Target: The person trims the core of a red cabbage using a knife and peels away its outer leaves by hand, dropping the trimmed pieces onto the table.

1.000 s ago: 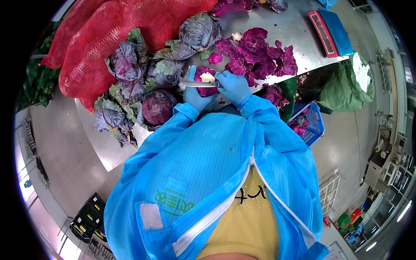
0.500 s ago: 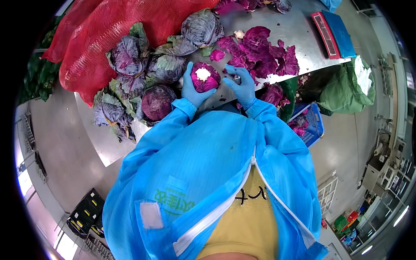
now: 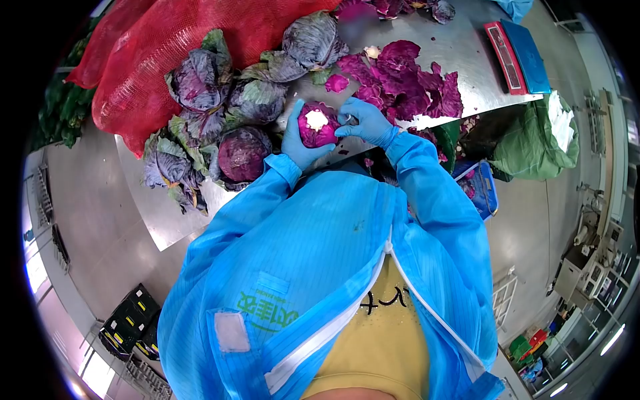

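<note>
A trimmed red cabbage (image 3: 317,125), its white cut stem end facing up, is cupped in my gloved left hand (image 3: 298,139). My gloved right hand (image 3: 371,125) is closed at the cabbage's right side, its fingertips touching or almost touching the leaves. Between its fingers shows a bit of a small metal tool (image 3: 348,119); the hand hides most of it. Left of my hands lie several untrimmed red cabbages (image 3: 244,155) with loose outer leaves. Beyond my right hand spreads a pile of stripped purple leaves (image 3: 403,73).
A red mesh sack (image 3: 160,63) bulges at the back left of the metal table (image 3: 467,50). A red-and-blue box (image 3: 517,57) sits at its right edge. Below that edge are a green sack (image 3: 533,150) and a blue basket (image 3: 485,190) with leaf scraps.
My right hand has moved left to the cabbage, and its fingers have closed in beside it. My left hand still holds the cabbage in nearly the same place.
</note>
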A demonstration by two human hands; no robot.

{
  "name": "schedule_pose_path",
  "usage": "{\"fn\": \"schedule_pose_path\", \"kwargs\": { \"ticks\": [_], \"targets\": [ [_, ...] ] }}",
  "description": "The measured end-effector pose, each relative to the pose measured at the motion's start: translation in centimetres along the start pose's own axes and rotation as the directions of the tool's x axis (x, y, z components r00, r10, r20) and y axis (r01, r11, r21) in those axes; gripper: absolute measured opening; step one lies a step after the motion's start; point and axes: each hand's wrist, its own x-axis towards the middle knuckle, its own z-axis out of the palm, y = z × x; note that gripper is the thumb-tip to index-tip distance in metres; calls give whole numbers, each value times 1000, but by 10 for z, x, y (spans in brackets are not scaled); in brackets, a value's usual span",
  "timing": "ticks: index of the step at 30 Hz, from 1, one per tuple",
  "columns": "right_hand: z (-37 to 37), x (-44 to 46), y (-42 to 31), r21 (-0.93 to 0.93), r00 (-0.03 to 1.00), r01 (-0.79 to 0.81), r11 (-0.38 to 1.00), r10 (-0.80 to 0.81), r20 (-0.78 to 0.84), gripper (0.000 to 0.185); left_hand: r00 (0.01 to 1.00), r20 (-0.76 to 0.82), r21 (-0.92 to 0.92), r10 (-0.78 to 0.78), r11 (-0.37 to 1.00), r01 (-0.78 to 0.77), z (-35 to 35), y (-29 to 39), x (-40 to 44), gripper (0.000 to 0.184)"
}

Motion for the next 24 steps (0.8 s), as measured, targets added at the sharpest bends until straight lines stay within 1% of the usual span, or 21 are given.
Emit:
{"fn": "schedule_pose_path", "kwargs": {
  "ticks": [1, 2, 4, 5, 7, 8, 9, 10, 11, 13, 14, 15, 16, 17, 18, 20, 22, 23, 24],
  "targets": [
    [-1, -1, 1, -21, 998, -30, 999, 32, 50, 36, 1000, 1, 0, -1, 1000, 1, 0, 2, 0, 119],
    [0, -3, 1, -21, 998, -31, 999, 32, 50, 36, 1000, 0, 19, -19, 1000, 19, 0, 4, 1, 119],
    [2, -5, -2, 26, 997, -80, 997, 80, -20, 35, 999, -5, 36, -33, 999, 33, 0, 6, 4, 119],
    [7, -4, 3, 26, 997, -78, 997, 78, -18, 35, 999, -7, 21, -41, 999, 42, -1, 3, 6, 119],
    [17, -5, 11, 249, 981, -72, 966, 114, -156, 45, 999, -9, 7, -50, 999, 50, -3, 0, 6, 118],
    [17, -5, 16, 249, 981, -71, 966, 112, -157, 45, 999, -5, 48, -35, 998, 36, -4, -1, 6, 118],
    [15, -4, 14, 199, 986, -44, 979, 75, -147, 45, 1000, 2, 89, -20, 996, 20, -4, 0, 8, 118],
    [13, -4, 13, 149, 990, -18, 989, 39, -136, 45, 1000, 4, 90, -19, 996, 19, -4, 1, 9, 118],
    [9, -4, 12, 150, 990, -19, 988, 40, -137, 45, 1000, 8, 105, -29, 994, 28, -5, 3, 10, 119],
    [1, -2, 6, -9, 997, -66, 998, 65, -44, 43, 999, 11, 119, -39, 992, 37, -4, 3, 11, 119],
    [4, -3, 9, -8, 997, -64, 998, 63, -45, 43, 999, 16, 74, -46, 996, 45, -4, -1, 13, 119],
    [9, -3, 10, 90, 994, -43, 995, 52, -100, 41, 998, 20, 29, -53, 998, 53, -5, -1, 14, 118],
    [12, -2, 12, 186, 987, -17, 982, 47, -155, 39, 998, 20, 31, -53, 998, 52, -5, 0, 14, 118],
    [13, -1, 14, 185, 987, -16, 983, 45, -155, 39, 998, 16, -4, -64, 998, 64, -5, 0, 15, 118],
    [12, -1, 11, 199, 988, -41, 979, 70, -138, 38, 997, 15, -39, -77, 996, 77, -5, 2, 15, 118],
    [9, -1, 7, 215, 987, -74, 974, 102, -122, 37, 996, 17, -38, -84, 996, 85, -5, 7, 16, 119],
    [3, 2, -1, 276, 978, -203, 939, 210, 5, 39, 996, 24, -36, -90, 995, 90, -6, 5, 16, 119],
    [3, 2, 2, 275, 977, -205, 939, 212, 3, 39, 996, 31, -39, -86, 995, 87, -7, 0, 17, 120],
    [3, 3, 6, 338, 973, -228, 913, 227, 44, 38, 996, 37, -41, -83, 996, 84, -8, -2, 17, 120]
  ]
}}
